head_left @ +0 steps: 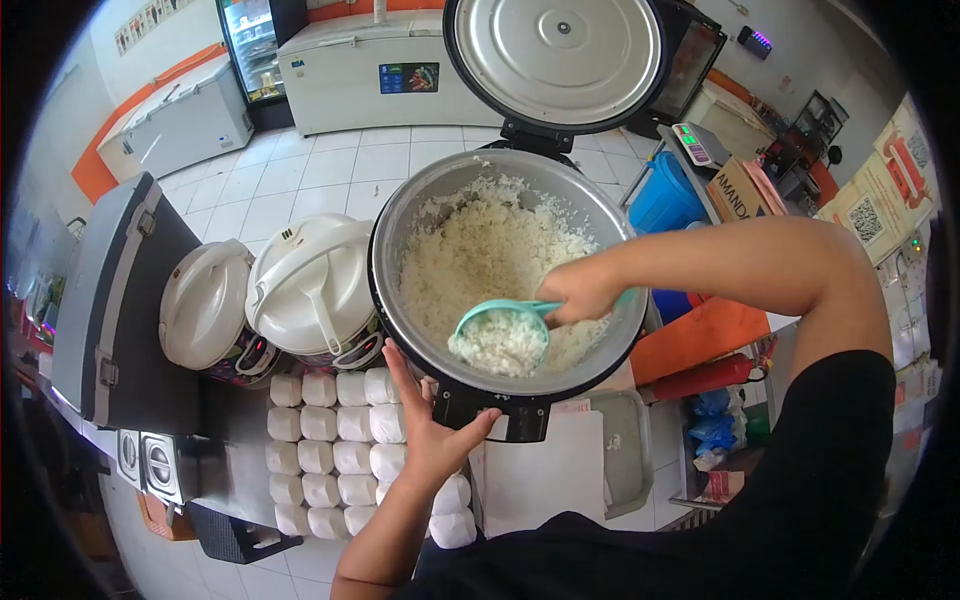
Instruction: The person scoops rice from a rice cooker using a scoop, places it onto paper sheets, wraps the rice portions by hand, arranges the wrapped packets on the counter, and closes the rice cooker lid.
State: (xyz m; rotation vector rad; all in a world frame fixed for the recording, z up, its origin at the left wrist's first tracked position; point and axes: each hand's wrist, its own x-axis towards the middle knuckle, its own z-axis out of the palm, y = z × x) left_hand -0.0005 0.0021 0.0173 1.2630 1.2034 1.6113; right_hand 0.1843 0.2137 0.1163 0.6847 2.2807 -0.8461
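My right hand (578, 290) is closed around the handle of a teal rice scoop (545, 310), a round bowl heaped with white rice (500, 342). The scoop is over the front part of a large open rice cooker (400, 335), whose pot holds more cooked rice (470, 240). My left hand (437, 430) grips the cooker's front left corner, thumb on the black front panel and index finger stretched along the side. Rows of white wrapped packets (318, 423) lie beside and partly behind my left forearm.
The cooker's lid (560, 55) stands raised at the back. Left are two smaller white-lidded cookers (318, 290) and a grey cool box (125, 300). White paper (545, 470) and a tray (630, 450) lie in front. A scale (700, 145) and fire extinguisher (705, 375) are right.
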